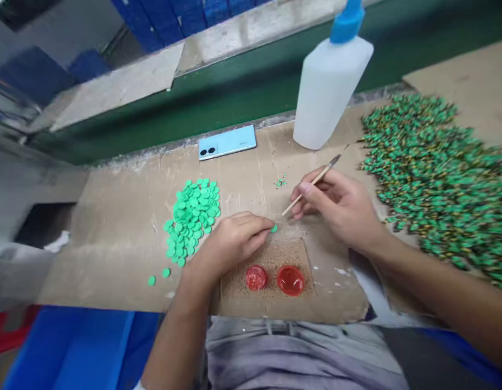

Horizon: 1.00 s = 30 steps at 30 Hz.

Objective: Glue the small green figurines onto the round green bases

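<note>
Between the fingertips of my left hand (238,238) is pinched one small green disc (274,228), over the middle of the cardboard. My right hand (336,203) holds a thin wooden brush (315,181) like a pen. Its dark bristles point up and away, and its bare wooden end points down toward the disc, a little apart from it. Left of my left hand lies a pile of green discs (194,211). Below my hands, two small red dishes (290,280) stand on a speckled cardboard square (271,254); the right one appears to hold a clear liquid.
A large heap of small green-and-dark pieces (441,184) covers the right side. A white bottle with a blue cap (332,86) stands at the back, beside a light blue phone (227,142). A few tiny pieces (280,182) lie near my right hand. A blue bin (80,346) is below the table edge.
</note>
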Available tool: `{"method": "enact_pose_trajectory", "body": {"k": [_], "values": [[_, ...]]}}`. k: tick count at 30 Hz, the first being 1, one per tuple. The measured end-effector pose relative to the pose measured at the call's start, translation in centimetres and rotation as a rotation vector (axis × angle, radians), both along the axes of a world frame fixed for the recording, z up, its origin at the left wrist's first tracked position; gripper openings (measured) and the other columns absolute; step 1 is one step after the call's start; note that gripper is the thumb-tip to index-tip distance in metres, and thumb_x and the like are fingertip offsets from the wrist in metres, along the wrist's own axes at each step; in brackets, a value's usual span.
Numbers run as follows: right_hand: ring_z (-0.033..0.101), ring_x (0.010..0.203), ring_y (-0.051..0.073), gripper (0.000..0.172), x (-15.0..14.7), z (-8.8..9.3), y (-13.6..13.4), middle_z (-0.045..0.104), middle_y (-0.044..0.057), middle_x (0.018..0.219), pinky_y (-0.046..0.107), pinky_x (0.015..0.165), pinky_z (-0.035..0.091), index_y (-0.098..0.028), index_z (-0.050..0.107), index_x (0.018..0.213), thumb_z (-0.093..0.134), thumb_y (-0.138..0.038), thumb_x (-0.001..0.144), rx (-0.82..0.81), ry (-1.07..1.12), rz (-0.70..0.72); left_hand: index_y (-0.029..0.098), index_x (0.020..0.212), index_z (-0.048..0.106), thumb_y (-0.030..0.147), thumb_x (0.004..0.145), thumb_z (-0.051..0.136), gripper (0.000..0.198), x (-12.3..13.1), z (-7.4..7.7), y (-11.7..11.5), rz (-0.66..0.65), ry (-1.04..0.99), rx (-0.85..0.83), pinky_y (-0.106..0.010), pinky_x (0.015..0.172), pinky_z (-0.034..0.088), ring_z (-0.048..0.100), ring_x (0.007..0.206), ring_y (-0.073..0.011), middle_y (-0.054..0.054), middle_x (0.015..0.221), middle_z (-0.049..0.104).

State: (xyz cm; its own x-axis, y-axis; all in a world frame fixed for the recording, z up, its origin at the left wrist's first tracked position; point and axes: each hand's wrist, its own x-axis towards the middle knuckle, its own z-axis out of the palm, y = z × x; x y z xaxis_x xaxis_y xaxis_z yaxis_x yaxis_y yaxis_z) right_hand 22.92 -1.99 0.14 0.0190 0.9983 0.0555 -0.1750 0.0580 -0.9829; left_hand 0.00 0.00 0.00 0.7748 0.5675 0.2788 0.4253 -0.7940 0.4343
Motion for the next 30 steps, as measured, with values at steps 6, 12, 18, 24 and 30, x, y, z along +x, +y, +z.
{"method": "enact_pose_trajectory", "body": {"k": [6,12,18,24,30], "values": [[0.072,0.06,0.014,0.017,0.9,-1.2,0.8,0.071,0.001,0.072,0.025,0.057,0.063,-0.02,0.059,0.083,0.067,-0.024,0.097,-0.123,0.087,0.008,0.016,0.117,0.07,0.008,0.098,0.065,0.021,0.0,0.9,-0.4,0.026,0.057,-0.088,-0.026,0.089,0.059,0.075,0.096,-0.0152,-0.005,0.107,0.08],[0.072,0.06,0.013,0.02,1.3,-0.5,0.7,0.07,-0.001,0.068,0.024,0.058,0.061,-0.02,0.057,0.08,0.058,-0.016,0.1,-0.187,0.077,-0.003,0.014,0.122,0.068,0.0,0.095,0.066,0.03,-0.1,1.1,-0.5,0.014,0.073,-0.13,-0.026,0.096,0.058,0.073,0.107,-0.0153,-0.009,0.114,0.078],[0.073,0.06,0.015,0.02,1.6,-0.3,0.8,0.072,0.0,0.067,0.024,0.052,0.058,-0.021,0.059,0.081,0.057,-0.022,0.101,-0.184,0.071,-0.01,0.013,0.117,0.069,-0.003,0.093,0.066,0.029,0.1,1.6,-1.0,0.076,0.102,-0.144,-0.026,0.097,0.058,0.072,0.107,-0.0149,-0.008,0.114,0.077],[0.073,0.059,0.017,0.018,1.5,-0.4,0.7,0.073,0.0,0.067,0.027,0.048,0.054,-0.022,0.062,0.082,0.056,-0.025,0.099,-0.202,0.04,0.006,0.01,0.114,0.069,-0.008,0.09,0.065,0.03,0.4,1.8,-1.0,0.079,0.091,-0.146,-0.024,0.097,0.057,0.072,0.105,-0.0136,-0.007,0.111,0.077],[0.072,0.059,0.017,0.016,1.7,-0.1,0.7,0.072,-0.001,0.067,0.028,0.047,0.051,-0.022,0.062,0.082,0.057,-0.024,0.097,-0.195,-0.011,-0.01,0.011,0.111,0.069,-0.008,0.089,0.065,0.029,0.7,1.9,-0.8,0.069,0.091,-0.131,-0.027,0.092,0.06,0.072,0.102,-0.0153,-0.007,0.107,0.076]]}}
